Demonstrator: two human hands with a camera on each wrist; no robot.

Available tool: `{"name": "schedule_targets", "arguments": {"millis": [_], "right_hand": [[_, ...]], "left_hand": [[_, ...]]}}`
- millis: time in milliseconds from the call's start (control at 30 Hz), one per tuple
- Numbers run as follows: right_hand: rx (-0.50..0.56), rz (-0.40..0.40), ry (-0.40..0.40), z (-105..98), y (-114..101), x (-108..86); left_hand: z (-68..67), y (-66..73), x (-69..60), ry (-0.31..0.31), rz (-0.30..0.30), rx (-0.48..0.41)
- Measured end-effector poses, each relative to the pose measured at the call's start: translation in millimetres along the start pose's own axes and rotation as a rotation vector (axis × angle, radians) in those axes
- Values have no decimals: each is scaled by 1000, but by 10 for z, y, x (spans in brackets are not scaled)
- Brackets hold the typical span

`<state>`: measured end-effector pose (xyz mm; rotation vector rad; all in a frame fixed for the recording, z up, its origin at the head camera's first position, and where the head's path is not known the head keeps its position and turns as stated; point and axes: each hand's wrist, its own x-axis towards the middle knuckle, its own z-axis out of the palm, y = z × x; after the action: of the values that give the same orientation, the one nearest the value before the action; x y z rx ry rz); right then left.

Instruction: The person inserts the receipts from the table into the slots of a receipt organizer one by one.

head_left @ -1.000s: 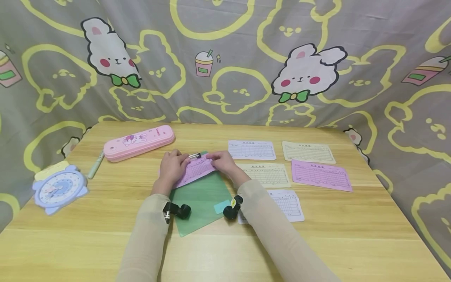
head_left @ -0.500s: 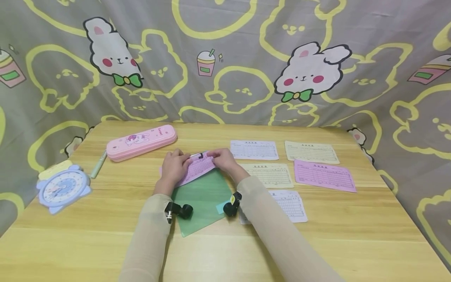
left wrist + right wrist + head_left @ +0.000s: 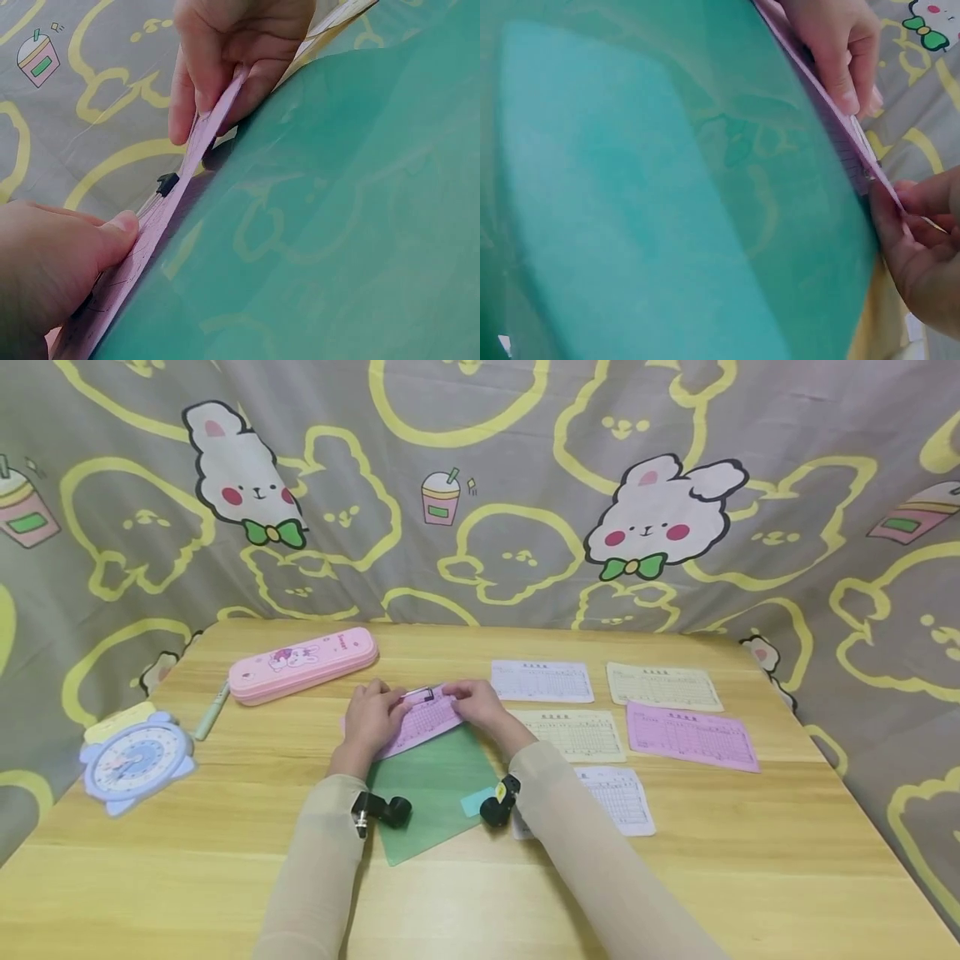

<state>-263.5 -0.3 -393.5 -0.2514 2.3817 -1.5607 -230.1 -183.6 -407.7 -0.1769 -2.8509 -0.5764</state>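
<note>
In the head view, a purple printed slip (image 3: 423, 722) lies along the far edge of a green translucent plastic folder (image 3: 431, 802). A thin metal clip bar with a black end piece (image 3: 429, 695) crosses the slip near its top. My left hand (image 3: 371, 718) grips the slip's left part, its thumb pressing at the metal bar, as the left wrist view shows on the bar (image 3: 156, 201). At the slip's right corner, my right hand (image 3: 482, 703) pinches the paper between thumb and fingers. The left hand hides the slip's left end.
Printed slips in white (image 3: 542, 682), cream (image 3: 663, 687) and purple (image 3: 692, 737) lie to the right, several in all. At the left are a pink pencil case (image 3: 303, 666), a green pen (image 3: 212, 712) and a blue toy clock (image 3: 138, 762). A patterned curtain (image 3: 510, 468) hangs behind the table.
Both hands stay at the folder's far edge with their grips kept. The clip's black end now sits slightly lower against the slip. The view has shifted a little.
</note>
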Motion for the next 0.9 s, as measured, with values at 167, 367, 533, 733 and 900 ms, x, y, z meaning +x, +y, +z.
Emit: {"name": "schedule_targets", "arguments": {"millis": [167,367,533,733,900], "right_hand": [[12,-10,-72,-94,-17,-102],[-37,-98,-137,-298,-33,-282],[-82,-219,-122,-578,20,-537],[-116,-315,-106,-921,147,-878],[-107,-359,-89,-1178,262,-1138]], "left_hand": [[5,9,-14,15,10,-12],[15,2,-15,33,11,-24],[29,12,-18,53,15,-70],[28,21,-26,58,0,-110],[33,17,-24,54,-6,-126]]}}
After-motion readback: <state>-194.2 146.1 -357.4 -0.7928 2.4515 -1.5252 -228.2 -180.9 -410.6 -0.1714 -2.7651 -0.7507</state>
